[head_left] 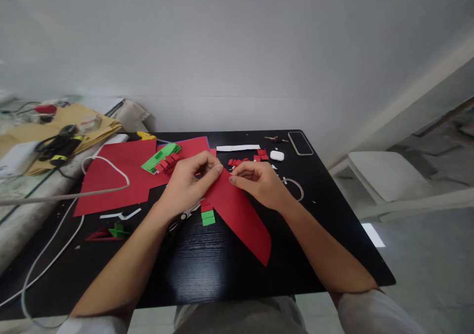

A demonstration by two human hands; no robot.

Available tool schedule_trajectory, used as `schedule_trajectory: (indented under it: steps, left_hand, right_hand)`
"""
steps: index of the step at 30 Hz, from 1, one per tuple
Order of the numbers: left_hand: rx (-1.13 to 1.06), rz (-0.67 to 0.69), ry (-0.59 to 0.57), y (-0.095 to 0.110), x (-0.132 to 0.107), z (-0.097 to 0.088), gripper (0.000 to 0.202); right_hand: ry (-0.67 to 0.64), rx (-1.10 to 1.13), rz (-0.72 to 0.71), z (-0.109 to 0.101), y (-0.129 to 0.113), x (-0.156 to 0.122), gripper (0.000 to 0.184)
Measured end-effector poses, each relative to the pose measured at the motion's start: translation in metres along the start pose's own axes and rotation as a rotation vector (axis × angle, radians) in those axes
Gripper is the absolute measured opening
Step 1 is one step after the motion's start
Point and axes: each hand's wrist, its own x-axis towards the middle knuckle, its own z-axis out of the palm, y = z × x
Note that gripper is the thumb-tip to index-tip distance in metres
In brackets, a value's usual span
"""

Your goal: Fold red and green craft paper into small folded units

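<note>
A long strip of red paper [242, 215] slants across the middle of the black table, its lower end curling toward me. My left hand [194, 178] pinches its upper end between thumb and fingers. At the strip's upper right edge, my right hand [259, 181] has thumb and forefinger closed together; whether they grip the paper is hard to make out. Below my left hand lie a small folded green paper piece [208, 218] and a red one touching it. Scissors [184, 216] are partly hidden under my left hand.
Large red sheets [118, 176] and green folded strips [161, 158] lie to the left, crossed by a white cable [128, 178]. Toward the back are a white paper strip [238, 148], a white earbud case [277, 155], keys [276, 139] and a phone [300, 144]. A white chair [388, 176] stands right.
</note>
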Motion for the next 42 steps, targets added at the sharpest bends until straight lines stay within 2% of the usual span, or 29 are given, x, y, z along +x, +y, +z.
schedule_trajectory:
  steps: [7,10,12,15,16,18,19,21,23,25,28,30,34,38,42]
  left_hand:
    - [-0.06,-0.131,0.278,-0.004,0.007,-0.023,0.018]
    - [-0.021,-0.185,0.315,-0.008,0.008,-0.034,0.019]
    - [0.046,-0.234,0.236,-0.011,0.009,-0.039,0.022]
    - [0.295,-0.266,0.076,-0.013,0.008,-0.037,0.022]
    - [0.4,-0.24,0.059,-0.013,0.007,-0.033,0.021]
    - [0.521,-0.086,0.107,-0.01,0.006,-0.02,0.028]
    - [0.512,0.006,0.051,-0.008,0.004,-0.013,0.03]
    - [0.397,0.123,-0.181,-0.004,0.002,0.001,0.025]
    - [0.298,0.104,-0.382,0.0,-0.001,0.009,0.019]
    - [0.251,0.056,-0.481,0.002,-0.003,0.011,0.019]
    - [0.227,0.001,-0.475,0.001,-0.003,0.003,0.025]
    - [0.208,-0.05,-0.436,0.0,-0.001,-0.005,0.026]
    - [0.145,-0.156,-0.393,-0.001,0.001,-0.015,0.029]
    - [0.015,-0.189,-0.398,0.002,0.001,-0.007,0.023]
    - [-0.183,-0.206,-0.36,0.004,0.0,0.008,0.024]
  right_hand:
    - [-0.078,-0.072,0.127,-0.023,-0.009,0.002,0.012]
    - [-0.091,-0.126,0.164,-0.036,-0.014,0.004,0.012]
    - [-0.063,-0.165,0.159,-0.044,-0.015,0.005,0.013]
    - [-0.013,-0.263,0.138,-0.052,-0.012,0.006,0.012]
    - [-0.012,-0.299,0.125,-0.053,-0.01,0.006,0.01]
    - [-0.051,-0.357,0.091,-0.051,-0.008,0.005,0.006]
    - [-0.086,-0.382,0.067,-0.048,-0.007,0.003,0.004]
    - [-0.166,-0.424,0.015,-0.04,-0.008,0.001,0.003]
    - [-0.222,-0.456,-0.026,-0.032,-0.01,-0.002,0.005]
    - [-0.252,-0.477,-0.045,-0.029,-0.012,-0.003,0.007]
    - [-0.238,-0.519,-0.064,-0.035,-0.015,-0.004,0.004]
    - [-0.176,-0.525,-0.064,-0.044,-0.016,-0.004,0.002]
    - [-0.081,-0.291,0.003,-0.052,-0.017,-0.003,0.01]
    - [-0.009,-0.193,-0.023,-0.036,-0.018,-0.005,0.01]
    - [-0.013,-0.211,-0.084,-0.014,-0.017,-0.01,0.009]
